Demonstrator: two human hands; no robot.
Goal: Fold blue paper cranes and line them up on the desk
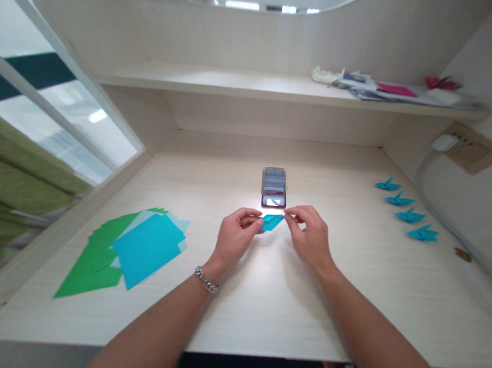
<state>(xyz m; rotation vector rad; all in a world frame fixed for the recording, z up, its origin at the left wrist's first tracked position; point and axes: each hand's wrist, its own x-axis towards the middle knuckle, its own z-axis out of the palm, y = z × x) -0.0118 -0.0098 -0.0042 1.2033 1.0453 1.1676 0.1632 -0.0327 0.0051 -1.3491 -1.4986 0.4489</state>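
Note:
A small folded piece of blue paper point(273, 222) is held between both hands just above the desk, in front of the phone. My left hand point(238, 232) pinches its left end between thumb and fingers. At its right tip, my right hand point(308, 232) pinches the paper with thumb and index finger. The phone point(274, 187) lies flat behind the paper, with its screen lit. To the left, blue paper sheets point(148, 250) lie fanned over green paper sheets point(100, 253). Several folded blue paper cranes point(410, 216) stand in a row at the right.
The pale wooden desk point(238, 317) has a shelf point(219, 82) above its back, with papers point(393, 90) on the right part. A wall socket point(477, 148) holds a white plug point(445, 142), whose cable point(427, 189) runs along the right edge.

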